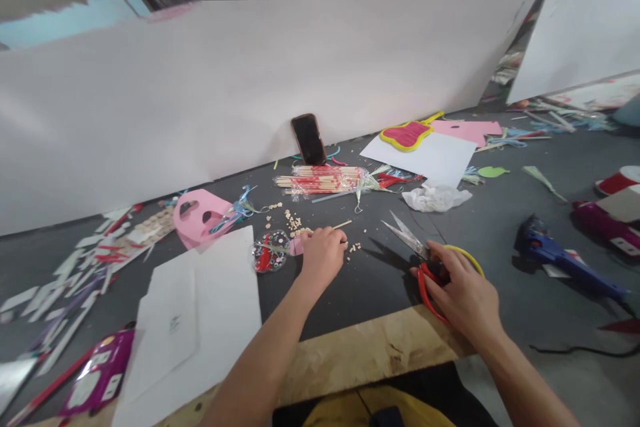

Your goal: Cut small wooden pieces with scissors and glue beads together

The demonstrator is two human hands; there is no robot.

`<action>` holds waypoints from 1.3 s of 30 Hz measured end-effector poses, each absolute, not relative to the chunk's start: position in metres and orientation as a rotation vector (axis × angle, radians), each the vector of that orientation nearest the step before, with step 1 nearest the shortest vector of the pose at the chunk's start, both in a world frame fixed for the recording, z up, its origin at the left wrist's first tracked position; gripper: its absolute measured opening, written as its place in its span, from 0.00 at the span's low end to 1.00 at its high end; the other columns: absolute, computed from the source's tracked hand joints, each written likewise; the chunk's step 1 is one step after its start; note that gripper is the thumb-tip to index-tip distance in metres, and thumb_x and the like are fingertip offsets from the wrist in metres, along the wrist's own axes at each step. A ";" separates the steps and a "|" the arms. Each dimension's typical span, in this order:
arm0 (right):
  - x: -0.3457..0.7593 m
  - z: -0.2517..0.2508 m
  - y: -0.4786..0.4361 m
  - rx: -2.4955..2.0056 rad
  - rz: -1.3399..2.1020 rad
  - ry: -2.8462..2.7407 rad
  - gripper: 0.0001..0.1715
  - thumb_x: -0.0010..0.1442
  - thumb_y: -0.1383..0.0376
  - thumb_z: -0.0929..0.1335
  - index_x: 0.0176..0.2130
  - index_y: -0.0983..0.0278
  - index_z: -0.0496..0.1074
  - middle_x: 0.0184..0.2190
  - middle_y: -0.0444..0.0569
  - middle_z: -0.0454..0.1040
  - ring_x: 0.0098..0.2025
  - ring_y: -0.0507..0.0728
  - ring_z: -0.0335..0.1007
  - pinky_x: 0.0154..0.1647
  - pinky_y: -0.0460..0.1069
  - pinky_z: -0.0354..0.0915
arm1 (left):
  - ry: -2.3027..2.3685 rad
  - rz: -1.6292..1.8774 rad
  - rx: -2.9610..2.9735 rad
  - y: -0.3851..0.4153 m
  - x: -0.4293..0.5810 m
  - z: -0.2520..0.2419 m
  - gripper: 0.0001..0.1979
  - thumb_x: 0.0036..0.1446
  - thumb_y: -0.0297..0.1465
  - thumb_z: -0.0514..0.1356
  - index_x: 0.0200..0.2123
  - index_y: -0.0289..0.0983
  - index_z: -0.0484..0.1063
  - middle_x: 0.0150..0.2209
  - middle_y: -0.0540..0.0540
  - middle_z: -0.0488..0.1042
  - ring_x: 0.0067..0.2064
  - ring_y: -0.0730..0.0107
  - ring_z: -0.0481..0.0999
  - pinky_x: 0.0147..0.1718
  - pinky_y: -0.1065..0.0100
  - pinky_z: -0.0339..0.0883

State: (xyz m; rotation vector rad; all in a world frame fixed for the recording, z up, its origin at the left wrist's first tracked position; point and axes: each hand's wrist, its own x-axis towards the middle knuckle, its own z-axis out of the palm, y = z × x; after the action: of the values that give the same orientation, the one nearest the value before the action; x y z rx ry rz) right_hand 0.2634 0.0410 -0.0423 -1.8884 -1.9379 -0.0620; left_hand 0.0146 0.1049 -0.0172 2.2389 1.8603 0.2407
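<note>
My left hand (324, 250) is closed round a thin pale stick (344, 223), whose end sticks out past the fingers to the right. At that hand's left side lies a small pink piece (297, 245), beside a clear bag of round dark-and-white beads with something red (270, 251). My right hand (463, 283) grips a pair of scissors (407, 235) with red and yellow handles, their blades parted and pointing up and left. Small pale bits (354, 248) are scattered near the left fingers, with more crumbs (294, 221) behind the hand.
A phone (309, 139) leans on the white board (240, 100), behind wrapped sticks (325, 180). White sheets (220, 307) lie at left near a pink mask-like cutout (200, 217). Crumpled tissue (436, 197) and a blue glue gun (565, 260) are at right.
</note>
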 end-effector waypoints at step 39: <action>0.240 -0.041 0.035 -1.638 0.286 -1.860 0.26 0.58 0.54 0.66 0.54 0.58 0.62 0.47 0.53 0.71 0.46 0.60 0.70 0.44 0.53 0.67 | 1.759 0.344 2.253 0.095 0.020 -0.019 0.08 0.55 0.37 0.61 0.35 0.40 0.74 0.38 0.45 0.75 0.45 0.58 0.71 0.43 0.61 0.61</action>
State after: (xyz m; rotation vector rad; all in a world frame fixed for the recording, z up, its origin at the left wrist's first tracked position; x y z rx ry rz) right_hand 0.2405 0.0348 -0.0410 -1.6380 -1.8603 0.2862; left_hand 0.0198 0.0952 -0.0189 2.2527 1.7592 0.3440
